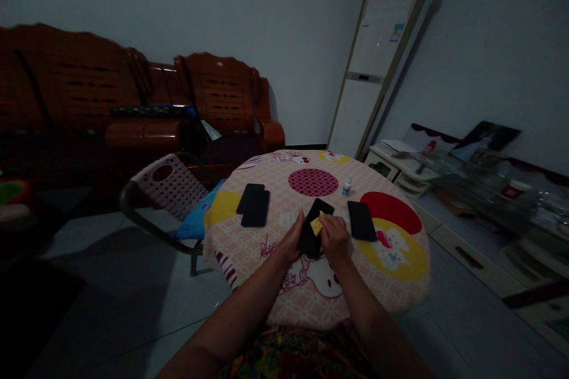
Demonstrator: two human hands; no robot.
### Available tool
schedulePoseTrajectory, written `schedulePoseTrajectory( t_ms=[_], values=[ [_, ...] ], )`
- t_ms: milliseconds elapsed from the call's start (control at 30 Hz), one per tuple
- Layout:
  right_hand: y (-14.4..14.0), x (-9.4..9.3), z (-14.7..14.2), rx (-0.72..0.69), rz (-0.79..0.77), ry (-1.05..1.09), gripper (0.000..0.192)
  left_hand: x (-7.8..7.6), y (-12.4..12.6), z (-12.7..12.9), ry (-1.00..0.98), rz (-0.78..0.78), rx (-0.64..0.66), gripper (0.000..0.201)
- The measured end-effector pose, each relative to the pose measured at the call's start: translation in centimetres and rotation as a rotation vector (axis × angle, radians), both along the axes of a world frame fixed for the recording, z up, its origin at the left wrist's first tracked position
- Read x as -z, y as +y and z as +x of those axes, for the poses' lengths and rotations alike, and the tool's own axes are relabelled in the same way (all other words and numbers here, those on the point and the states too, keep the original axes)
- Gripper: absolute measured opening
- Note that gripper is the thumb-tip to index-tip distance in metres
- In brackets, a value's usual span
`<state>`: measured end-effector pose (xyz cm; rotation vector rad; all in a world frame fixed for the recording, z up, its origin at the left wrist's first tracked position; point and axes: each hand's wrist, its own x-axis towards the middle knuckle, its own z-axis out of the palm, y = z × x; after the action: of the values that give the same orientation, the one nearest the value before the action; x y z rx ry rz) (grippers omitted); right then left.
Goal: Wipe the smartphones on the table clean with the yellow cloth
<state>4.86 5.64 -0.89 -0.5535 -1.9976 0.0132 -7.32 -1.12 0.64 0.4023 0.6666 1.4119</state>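
Yellow cloth: right hand pinches it; left hand grips phone at nine o'clock, likely to steady it.

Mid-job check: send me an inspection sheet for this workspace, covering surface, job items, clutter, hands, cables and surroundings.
Surface: round table, its patterned tablecloth hanging over the edge.
Job items: dark phone in hand; yellow cloth over it; another phone to the right; two overlapping phones to the left; small bottle upright beyond the hands.
Clutter: papers and a cup on the side furniture.
Left hand: grips the held phone's left side.
Right hand: pinches the yellow cloth.
Cables: nothing seen.
Surroundings: dim room; chair left; wooden seating behind; tall white unit by the wall.
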Motion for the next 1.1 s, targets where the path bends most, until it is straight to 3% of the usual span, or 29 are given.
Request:
schedulePoseTrajectory(
  t_ms=[133,400,500,667,800,1100],
  values=[
    [-0.1,-0.1,-0.1,-0.039,0.029,-0.004,0.033,0.0,0.1,0.0,0.0,0.0,-0.032,0.062],
    [1.3,-0.1,0.7,0.11,-0.011,0.074,0.032,0.2,-0.3,0.1,0.056,0.01,0.16,0.072],
    [0.8,-0.1,0.4,0.074,0.003,0.056,0.032,0.2,-0.2,0.1,0.03,0.009,0.125,0.07],
    [-1.1,0.0,-0.5,-0.098,0.038,-0.027,0.032,0.1,0.2,0.0,-0.006,-0.027,-0.039,0.059],
    [-1.2,0.0,-0.7,-0.089,0.052,-0.044,0.032,0.1,0.2,0.2,0.015,-0.015,-0.057,0.059],
    [1.5,-0.7,-0.1,0.094,0.038,0.033,0.032,0.0,-0.4,0.3,0.167,0.041,0.193,0.073]
  ],
)
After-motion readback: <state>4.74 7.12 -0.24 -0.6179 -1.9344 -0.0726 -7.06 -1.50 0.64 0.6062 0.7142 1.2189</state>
